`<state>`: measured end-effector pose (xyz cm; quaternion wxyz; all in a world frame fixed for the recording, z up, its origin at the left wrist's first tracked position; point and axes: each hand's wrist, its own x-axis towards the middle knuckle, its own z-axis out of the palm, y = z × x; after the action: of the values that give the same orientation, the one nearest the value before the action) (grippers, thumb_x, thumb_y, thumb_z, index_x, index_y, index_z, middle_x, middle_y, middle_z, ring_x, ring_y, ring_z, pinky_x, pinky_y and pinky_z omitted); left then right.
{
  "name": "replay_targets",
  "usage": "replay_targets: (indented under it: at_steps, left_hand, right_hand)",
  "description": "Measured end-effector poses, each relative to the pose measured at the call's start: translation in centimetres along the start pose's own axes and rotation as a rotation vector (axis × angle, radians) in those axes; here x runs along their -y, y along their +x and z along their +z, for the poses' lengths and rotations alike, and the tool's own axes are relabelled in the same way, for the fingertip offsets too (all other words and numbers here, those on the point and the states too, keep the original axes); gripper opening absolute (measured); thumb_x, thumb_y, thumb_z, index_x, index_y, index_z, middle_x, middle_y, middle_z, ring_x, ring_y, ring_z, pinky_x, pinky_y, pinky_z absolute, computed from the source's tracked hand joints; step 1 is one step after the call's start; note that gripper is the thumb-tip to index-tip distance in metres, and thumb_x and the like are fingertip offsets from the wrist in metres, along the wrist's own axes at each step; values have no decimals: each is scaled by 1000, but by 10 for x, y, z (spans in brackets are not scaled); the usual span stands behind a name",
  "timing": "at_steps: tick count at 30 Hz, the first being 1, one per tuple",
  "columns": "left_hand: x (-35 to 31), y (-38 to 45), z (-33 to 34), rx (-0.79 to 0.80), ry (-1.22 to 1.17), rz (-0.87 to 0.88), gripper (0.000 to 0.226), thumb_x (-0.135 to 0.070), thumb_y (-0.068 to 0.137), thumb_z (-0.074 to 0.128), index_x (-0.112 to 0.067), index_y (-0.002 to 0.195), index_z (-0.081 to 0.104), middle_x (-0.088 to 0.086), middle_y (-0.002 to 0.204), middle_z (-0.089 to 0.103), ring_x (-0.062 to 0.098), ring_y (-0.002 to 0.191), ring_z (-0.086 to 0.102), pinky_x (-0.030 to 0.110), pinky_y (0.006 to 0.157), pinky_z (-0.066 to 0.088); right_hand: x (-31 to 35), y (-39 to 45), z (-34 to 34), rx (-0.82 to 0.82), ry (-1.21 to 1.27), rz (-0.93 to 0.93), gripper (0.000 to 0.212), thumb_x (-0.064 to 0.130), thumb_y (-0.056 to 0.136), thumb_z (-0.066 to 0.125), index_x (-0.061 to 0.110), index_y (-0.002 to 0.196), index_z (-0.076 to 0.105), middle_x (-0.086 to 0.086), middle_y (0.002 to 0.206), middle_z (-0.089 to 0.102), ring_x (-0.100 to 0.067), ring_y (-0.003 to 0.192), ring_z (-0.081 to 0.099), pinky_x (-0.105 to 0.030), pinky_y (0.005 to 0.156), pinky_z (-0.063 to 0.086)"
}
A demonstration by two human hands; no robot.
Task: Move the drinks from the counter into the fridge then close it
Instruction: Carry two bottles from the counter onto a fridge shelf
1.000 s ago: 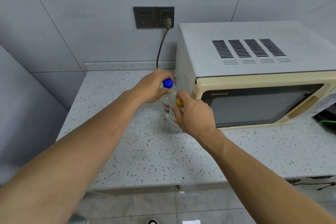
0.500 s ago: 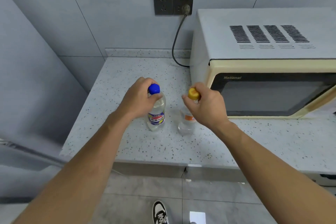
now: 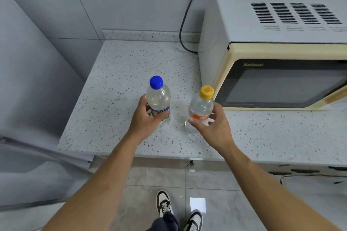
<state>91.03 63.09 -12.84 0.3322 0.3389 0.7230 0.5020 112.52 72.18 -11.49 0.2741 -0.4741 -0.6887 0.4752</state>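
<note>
Head view: two clear bottles mid-frame above counter (image 3: 116,88), caps up, leaning slightly. Left hand (image 3: 144,120) gripping blue-capped bottle (image 3: 158,99), right hand (image 3: 216,124) gripping yellow-capped bottle (image 3: 201,107). Clear liquid inside both.

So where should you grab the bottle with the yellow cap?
Probably around its middle, at the orange label, coming from the right side. The bottle stands upright and is round, so fingers wrap it there; the right hand already does. The cap is small and easier to slip from.
</note>
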Motion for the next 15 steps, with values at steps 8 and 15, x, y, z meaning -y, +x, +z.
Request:
replay_targets:
  at_steps: [8,15]
  left_hand:
    - [22,5,8,23,-23,-16,65,-52,70,79,-50,124,43,-21,120,61,-4,107,61,13,73,51]
    - [28,-27,1,-18,-150,-28,64,-40,71,81,-35,128,51,-18,116,68,2,107,66,17,82,55]
  right_hand:
    - [-11,5,22,-10,117,91,69,41,68,88,56,118,44,41,104,59,21,98,56,0,64,45]
    - [-16,-7,17,-2,198,81,63,29,76,85,29,128,51,13,108,68,2,95,66,-12,74,52]
